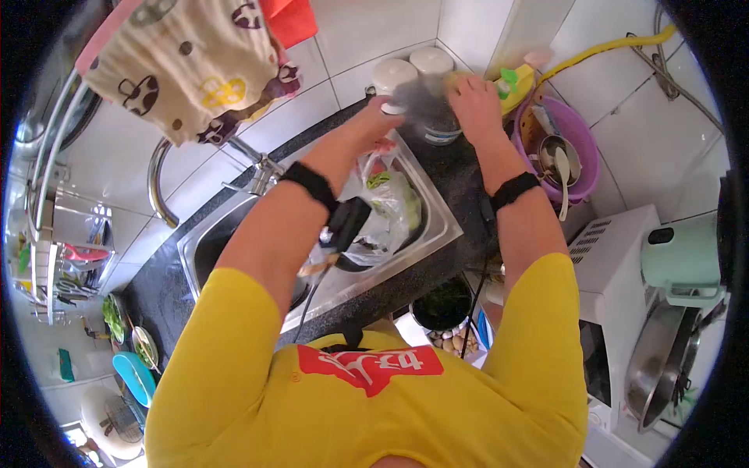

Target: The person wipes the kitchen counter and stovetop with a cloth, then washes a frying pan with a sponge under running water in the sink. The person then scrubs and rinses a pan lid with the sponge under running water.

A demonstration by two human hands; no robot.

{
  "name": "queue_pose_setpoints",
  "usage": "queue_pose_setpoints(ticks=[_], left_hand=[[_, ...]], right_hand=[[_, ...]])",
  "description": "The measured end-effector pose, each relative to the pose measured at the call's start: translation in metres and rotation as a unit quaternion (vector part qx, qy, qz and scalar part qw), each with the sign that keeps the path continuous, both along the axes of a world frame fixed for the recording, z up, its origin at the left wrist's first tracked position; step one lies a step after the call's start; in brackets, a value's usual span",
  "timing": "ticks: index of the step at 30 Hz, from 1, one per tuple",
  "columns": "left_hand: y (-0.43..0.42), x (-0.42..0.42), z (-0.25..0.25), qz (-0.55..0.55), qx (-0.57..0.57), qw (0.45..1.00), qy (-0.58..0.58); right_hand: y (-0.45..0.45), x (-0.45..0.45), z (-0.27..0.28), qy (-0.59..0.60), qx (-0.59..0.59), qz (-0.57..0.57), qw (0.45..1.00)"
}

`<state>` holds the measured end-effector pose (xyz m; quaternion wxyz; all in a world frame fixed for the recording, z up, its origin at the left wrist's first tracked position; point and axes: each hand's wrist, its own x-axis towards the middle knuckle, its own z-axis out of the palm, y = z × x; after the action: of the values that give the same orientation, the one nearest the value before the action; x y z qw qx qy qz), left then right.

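Note:
My left hand (381,125) is at the back of the counter, above the far corner of the sink (445,222). Its fingers are blurred and partly hidden beside a dark grey, smeared shape (425,101) that I cannot identify. My right hand (474,105) is on the other side of that shape, fingers curled down by a small tan patch I cannot make out. Under the dark shape shows a jar with a blue-and-white band (442,137). Two white-lidded canisters (395,76) stand behind. A clear plastic bag (390,210) with green vegetables lies in the sink's right basin.
A purple basket (587,148) holding a metal bowl and a white spoon (562,175) stands right of my right hand. A yellow hose (601,58) runs along the wall. The faucet (160,187) and a hanging towel (183,70) are left. A white microwave (612,265) is at right.

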<state>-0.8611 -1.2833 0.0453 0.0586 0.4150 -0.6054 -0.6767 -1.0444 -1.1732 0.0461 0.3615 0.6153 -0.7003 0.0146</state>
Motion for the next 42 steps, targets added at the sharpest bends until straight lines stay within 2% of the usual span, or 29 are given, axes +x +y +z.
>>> queue_pose_setpoints(ticks=[2, 3, 5, 6, 9, 10, 12, 13, 14, 15, 16, 18, 19, 21, 22, 24, 25, 27, 29, 31, 32, 33, 34, 36, 37, 38, 40, 41, 42], left_hand=[[-0.004, -0.031, -0.030, 0.006, -0.066, 0.997, -0.038], [-0.005, -0.041, -0.040, 0.004, -0.066, 0.997, -0.037], [-0.009, -0.058, -0.060, -0.018, -0.191, 0.981, -0.007], [-0.015, -0.066, -0.067, -0.020, -0.189, 0.982, -0.009], [-0.024, -0.074, -0.073, 0.034, -0.462, 0.884, -0.064], [-0.025, -0.073, -0.071, 0.031, -0.461, 0.884, -0.067], [-0.031, -0.078, -0.060, -0.036, -0.498, 0.865, -0.055], [-0.027, -0.078, -0.049, -0.037, -0.459, 0.887, -0.042], [-0.028, -0.082, -0.045, -0.039, -0.457, 0.888, -0.043], [-0.032, -0.091, -0.046, -0.043, -0.516, 0.855, -0.019], [-0.035, -0.099, -0.044, -0.044, -0.573, 0.818, 0.008], [-0.032, -0.111, -0.038, -0.055, -0.568, 0.821, 0.015], [-0.032, -0.117, -0.038, -0.064, -0.568, 0.820, 0.024], [-0.032, -0.124, -0.041, -0.057, -0.565, 0.823, 0.002], [-0.032, -0.128, -0.045, -0.050, -0.563, 0.824, -0.022], [-0.034, -0.131, -0.052, -0.033, -0.552, 0.832, -0.042], [-0.036, -0.129, -0.056, -0.014, -0.540, 0.839, -0.065], [-0.043, -0.127, -0.062, -0.046, -0.519, 0.847, -0.102], [-0.042, -0.128, -0.072, -0.078, -0.496, 0.854, -0.139], [-0.037, -0.131, -0.083, -0.041, -0.598, 0.795, -0.087], [-0.035, -0.130, -0.089, -0.043, -0.598, 0.796, -0.090], [-0.026, -0.125, -0.087, -0.084, -0.651, 0.753, -0.050], [-0.021, -0.122, -0.087, -0.124, -0.699, 0.705, -0.010], [-0.019, -0.124, -0.090, -0.187, -0.652, 0.734, -0.032], [-0.024, -0.129, -0.094, -0.202, -0.576, 0.791, -0.045], [-0.029, -0.133, -0.098, -0.215, -0.496, 0.839, -0.057], [-0.033, -0.130, -0.102, -0.215, -0.519, 0.827, -0.038], [-0.038, -0.128, -0.103, -0.214, -0.545, 0.810, -0.016], [-0.038, -0.125, -0.097, -0.213, -0.572, 0.792, 0.006]], right_hand=[[0.005, 0.001, 0.002, 0.002, -0.006, -0.005, 1.000], [0.007, 0.001, 0.003, 0.006, -0.010, -0.006, 1.000], [0.009, 0.000, 0.004, 0.005, -0.027, 0.000, 1.000], [0.011, 0.002, 0.006, 0.003, -0.043, 0.009, 0.999], [0.021, 0.013, 0.009, -0.059, -0.012, -0.007, 0.998], [0.024, 0.016, 0.005, -0.063, -0.011, -0.008, 0.998], [0.028, 0.021, 0.001, -0.065, -0.101, -0.007, 0.993], [0.034, 0.027, 0.003, -0.065, -0.101, -0.009, 0.993], [0.044, 0.037, 0.007, -0.142, -0.054, -0.054, 0.987], [0.054, 0.045, 0.007, -0.217, -0.005, -0.099, 0.971], [0.062, 0.048, 0.003, -0.216, -0.003, -0.101, 0.971], [0.081, 0.052, -0.008, -0.376, 0.008, -0.150, 0.914], [0.090, 0.053, -0.015, -0.376, 0.010, -0.152, 0.914], [0.105, 0.050, -0.037, -0.530, -0.028, -0.225, 0.817], [0.113, 0.044, -0.056, -0.530, -0.029, -0.229, 0.816], [0.126, 0.032, -0.089, -0.710, -0.145, -0.178, 0.666], [0.131, 0.030, -0.097, -0.712, -0.144, -0.182, 0.662], [0.140, 0.030, -0.107, -0.831, -0.217, -0.178, 0.481], [0.143, 0.031, -0.116, -0.830, -0.221, -0.166, 0.484], [0.138, 0.028, -0.115, -0.829, -0.226, -0.148, 0.490], [0.136, 0.027, -0.112, -0.806, -0.215, -0.149, 0.531], [0.134, 0.028, -0.106, -0.782, -0.203, -0.149, 0.569], [0.133, 0.030, -0.098, -0.785, -0.202, -0.152, 0.566], [0.130, 0.034, -0.087, -0.837, -0.270, -0.126, 0.458], [0.134, 0.031, -0.093, -0.871, -0.271, -0.067, 0.404], [0.137, 0.033, -0.095, -0.872, -0.270, -0.070, 0.403], [0.142, 0.042, -0.087, -0.922, -0.332, 0.028, 0.196], [0.143, 0.045, -0.089, -0.923, -0.332, 0.027, 0.196], [0.145, 0.047, -0.092, -0.934, -0.326, 0.077, 0.125]])
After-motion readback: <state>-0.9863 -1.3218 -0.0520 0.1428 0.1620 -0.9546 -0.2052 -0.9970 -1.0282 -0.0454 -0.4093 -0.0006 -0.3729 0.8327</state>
